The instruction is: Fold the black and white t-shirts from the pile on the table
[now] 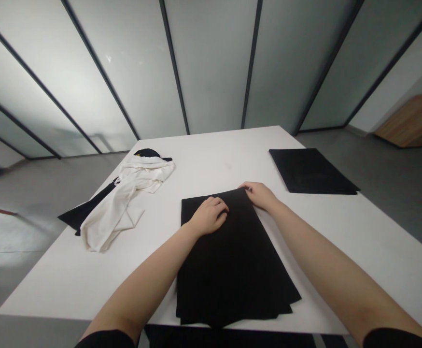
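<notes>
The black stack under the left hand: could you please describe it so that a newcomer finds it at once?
On the white table, look to the middle of the near edge. A black stack lies there, the left hand on top and the right hand at its far right corner. Those hands set it apart from the other black pile, farther right.

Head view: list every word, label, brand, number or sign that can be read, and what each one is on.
No readable text anywhere.
Small yellow mark on the black item by the white cloth: too small to read, or even to call lettering.
Near black stack and far black stack: no marking visible.
</notes>
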`<state>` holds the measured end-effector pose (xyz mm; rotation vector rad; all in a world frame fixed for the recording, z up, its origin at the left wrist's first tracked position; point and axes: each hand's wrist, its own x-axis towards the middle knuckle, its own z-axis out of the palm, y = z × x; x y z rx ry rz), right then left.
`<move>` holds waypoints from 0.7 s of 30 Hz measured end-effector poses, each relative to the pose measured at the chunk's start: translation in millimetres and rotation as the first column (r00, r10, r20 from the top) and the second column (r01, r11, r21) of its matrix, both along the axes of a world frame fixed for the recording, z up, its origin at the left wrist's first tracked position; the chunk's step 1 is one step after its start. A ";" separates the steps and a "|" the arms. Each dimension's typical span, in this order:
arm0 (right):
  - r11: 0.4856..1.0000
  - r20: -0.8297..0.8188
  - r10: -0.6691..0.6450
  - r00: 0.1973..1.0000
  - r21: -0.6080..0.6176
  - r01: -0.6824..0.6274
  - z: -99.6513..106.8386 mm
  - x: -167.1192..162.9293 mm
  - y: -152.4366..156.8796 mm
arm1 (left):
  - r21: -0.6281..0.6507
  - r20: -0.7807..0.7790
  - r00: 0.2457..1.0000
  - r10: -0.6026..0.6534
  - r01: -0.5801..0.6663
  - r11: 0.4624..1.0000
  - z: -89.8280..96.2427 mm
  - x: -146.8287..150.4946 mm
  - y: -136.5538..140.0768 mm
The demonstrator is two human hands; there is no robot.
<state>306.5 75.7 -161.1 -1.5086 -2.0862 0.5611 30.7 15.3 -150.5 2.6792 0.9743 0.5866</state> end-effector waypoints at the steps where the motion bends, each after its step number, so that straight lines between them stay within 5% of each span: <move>1: 1.000 0.022 -0.015 1.000 0.000 0.015 1.1 -1.6 -1.8 | 0.001 0.000 1.000 0.001 -0.001 1.000 0.0 0.0 -0.1; 14: 0.990 0.023 0.113 0.993 0.085 -0.114 -1.2 4.8 -0.3 | -0.007 -0.018 1.000 0.012 -0.012 1.000 2.6 -0.1 -2.4; 18: 0.996 -0.034 -0.035 0.999 0.085 0.037 -1.3 14.0 3.9 | 0.001 -0.078 0.992 0.102 -0.102 0.995 1.0 0.8 -5.7; 21: 0.965 -0.038 -0.143 0.989 0.215 0.148 10.2 4.8 -1.3 | 0.041 -0.122 0.963 0.238 -0.235 0.971 -4.8 3.2 -6.9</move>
